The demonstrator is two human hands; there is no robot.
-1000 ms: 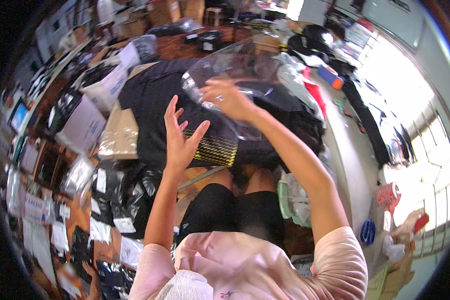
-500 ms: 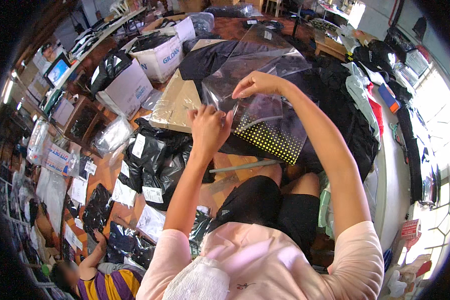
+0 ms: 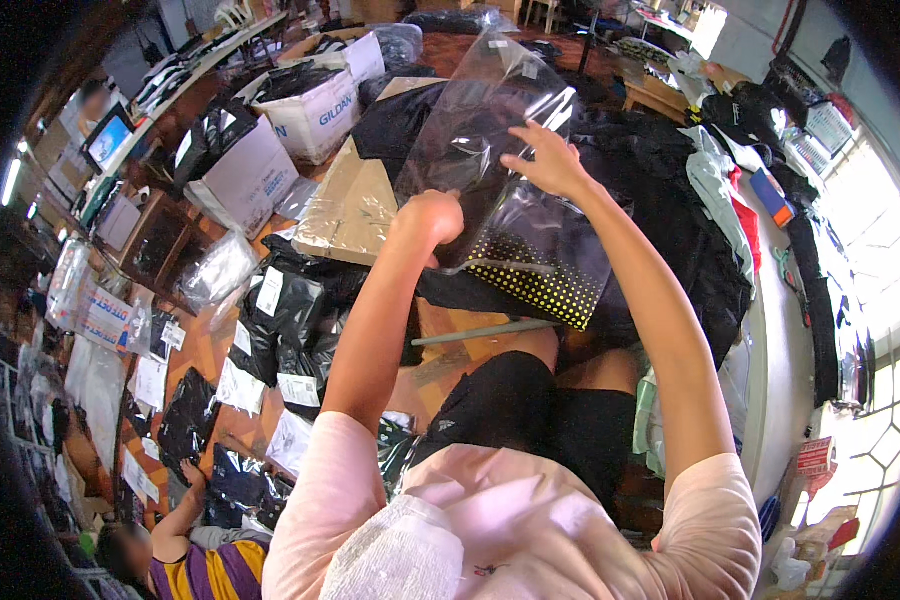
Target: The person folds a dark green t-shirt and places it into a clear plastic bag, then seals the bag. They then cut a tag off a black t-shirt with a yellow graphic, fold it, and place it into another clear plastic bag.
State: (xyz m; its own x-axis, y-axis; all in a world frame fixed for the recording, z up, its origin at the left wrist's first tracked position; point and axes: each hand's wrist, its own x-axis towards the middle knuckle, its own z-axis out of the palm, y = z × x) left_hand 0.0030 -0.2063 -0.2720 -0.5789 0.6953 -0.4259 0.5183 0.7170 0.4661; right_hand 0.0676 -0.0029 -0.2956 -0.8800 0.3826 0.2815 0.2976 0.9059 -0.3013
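Head view: clear plastic bag (image 3: 500, 150) held up in front of the person, over the lap and above the pile of dark clothes (image 3: 660, 220). Bag is glossy, wrinkled, see-through; lower part holds a dark folded item with a panel of yellow dots (image 3: 545, 285). Top of bag is empty and catches glare.

Left hand (image 3: 432, 215) is closed into a fist at the bag's left edge; whether it pinches the film, cannot tell. Right hand (image 3: 548, 160) lies flat on the bag's face, fingers spread apart, not clamped.

Hard to read: the bag's mouth is lost in reflections, left fingertips are hidden behind the fist, the bag's lower edge blends into the dark clothes. Cardboard sheet (image 3: 350, 210) sits just left of the bag. White box (image 3: 320, 105) further left, partly cut off by black bags.
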